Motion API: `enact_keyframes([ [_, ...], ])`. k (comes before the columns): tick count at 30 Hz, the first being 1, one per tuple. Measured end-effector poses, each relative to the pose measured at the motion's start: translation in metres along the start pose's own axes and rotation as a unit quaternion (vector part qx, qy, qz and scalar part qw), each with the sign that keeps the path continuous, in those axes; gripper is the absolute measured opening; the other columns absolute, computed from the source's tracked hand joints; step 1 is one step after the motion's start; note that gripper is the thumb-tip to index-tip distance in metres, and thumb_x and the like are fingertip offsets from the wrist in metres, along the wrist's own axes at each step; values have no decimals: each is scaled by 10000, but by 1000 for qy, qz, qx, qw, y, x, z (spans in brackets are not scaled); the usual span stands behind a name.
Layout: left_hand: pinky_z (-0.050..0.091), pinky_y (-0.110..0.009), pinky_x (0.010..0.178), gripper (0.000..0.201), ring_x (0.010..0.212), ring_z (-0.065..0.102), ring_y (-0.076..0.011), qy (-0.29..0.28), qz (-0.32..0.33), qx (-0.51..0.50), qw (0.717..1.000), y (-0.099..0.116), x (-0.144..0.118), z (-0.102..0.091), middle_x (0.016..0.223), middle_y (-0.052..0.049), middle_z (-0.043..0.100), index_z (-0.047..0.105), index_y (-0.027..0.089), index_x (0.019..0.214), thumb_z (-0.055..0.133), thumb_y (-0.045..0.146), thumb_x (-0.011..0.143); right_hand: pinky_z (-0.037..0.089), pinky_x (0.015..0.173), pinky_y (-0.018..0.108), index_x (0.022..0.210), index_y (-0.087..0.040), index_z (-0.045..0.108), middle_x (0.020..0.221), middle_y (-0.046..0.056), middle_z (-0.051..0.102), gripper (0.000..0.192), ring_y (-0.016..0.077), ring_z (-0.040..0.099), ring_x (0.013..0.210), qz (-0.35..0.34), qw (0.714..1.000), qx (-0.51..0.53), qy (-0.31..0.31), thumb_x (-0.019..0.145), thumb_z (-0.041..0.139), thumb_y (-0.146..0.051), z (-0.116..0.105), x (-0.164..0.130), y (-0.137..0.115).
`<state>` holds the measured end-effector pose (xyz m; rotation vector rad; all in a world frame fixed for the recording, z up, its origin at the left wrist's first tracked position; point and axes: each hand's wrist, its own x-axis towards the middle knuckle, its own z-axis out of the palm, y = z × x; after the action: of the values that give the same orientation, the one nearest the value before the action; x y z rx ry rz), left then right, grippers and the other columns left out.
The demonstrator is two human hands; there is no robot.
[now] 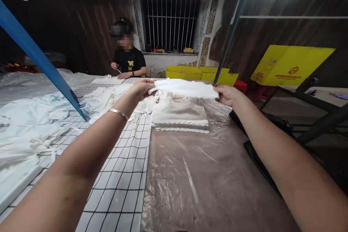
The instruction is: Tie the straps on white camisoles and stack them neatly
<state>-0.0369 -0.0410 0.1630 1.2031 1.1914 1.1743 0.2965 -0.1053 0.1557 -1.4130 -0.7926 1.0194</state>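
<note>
A white garment [185, 87] is stretched level between my two hands, held up above the table. My left hand [143, 88] pinches its left end, and my right hand [226, 95] grips the right end. Just below and behind it lies a neat stack of folded cream garments [179, 114] with scalloped hems. The stack rests on a clear plastic sheet [201, 174] over a brown surface. Both arms reach far forward, and a silver bangle [118, 113] circles my left wrist.
Loose white garments [32, 123] are heaped on the checked cloth [116, 174] to the left. A slanting blue post [46, 61] crosses there. A person [129, 58] works at the far end. Yellow cartons [201, 74] stand behind the table; dark metal bars [320, 123] are at right.
</note>
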Motion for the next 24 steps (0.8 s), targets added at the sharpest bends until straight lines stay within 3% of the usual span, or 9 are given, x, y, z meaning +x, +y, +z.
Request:
enact_keyframes([
  [4,518,-230,519,186,506,546,-94,9,-86,121,989,-80,4,2,583,4,562,591,127,716,741,23,680,442,389,208,680,-190,488,484,-44,554,312,101,510,404,73,993,-93,14,696,747,-17,8,-1,76],
  [7,447,-201,475,153,464,480,-78,10,-86,170,982,-113,5,1,517,32,513,619,127,713,737,45,660,459,408,231,649,-199,460,469,-46,540,363,108,507,409,81,989,-118,24,649,779,-25,7,-2,108],
  [12,492,-235,604,189,631,605,-137,7,-48,248,968,-117,11,-2,670,-6,606,682,139,819,732,74,649,470,478,246,681,-207,482,554,-26,574,357,134,555,521,51,981,-180,49,605,818,-113,-7,0,119],
  [15,505,-328,867,327,1013,639,-253,31,-6,302,953,-119,11,3,1061,-104,662,684,163,1040,718,162,715,539,740,349,834,-206,561,866,68,680,299,232,646,870,-5,966,-240,90,644,788,-160,-5,2,124],
  [17,416,-401,1039,450,1277,501,-302,36,40,368,928,-125,13,10,1366,-142,535,589,205,1270,632,289,830,445,993,444,1054,-218,590,1239,130,613,335,299,534,1204,-96,935,-325,102,746,719,-249,4,5,128],
  [19,297,-467,1137,509,1431,314,-302,-5,72,446,892,-131,19,20,1550,-121,348,452,245,1422,468,378,931,275,1134,500,1275,-242,531,1497,125,412,439,326,324,1406,-170,889,-420,72,856,598,-357,18,13,132],
  [21,188,-533,1174,529,1490,161,-293,-63,62,504,859,-136,29,29,1617,-74,211,372,268,1478,341,404,968,169,1175,517,1401,-267,447,1586,90,276,515,326,185,1473,-166,860,-482,18,915,491,-432,32,27,134],
  [24,73,-621,1164,562,1503,50,-309,-96,29,547,831,-139,44,39,1634,-54,123,316,251,1509,267,408,972,145,1177,526,1461,-278,389,1603,81,247,560,330,151,1485,-103,841,-530,-33,941,417,-484,44,51,137],
])
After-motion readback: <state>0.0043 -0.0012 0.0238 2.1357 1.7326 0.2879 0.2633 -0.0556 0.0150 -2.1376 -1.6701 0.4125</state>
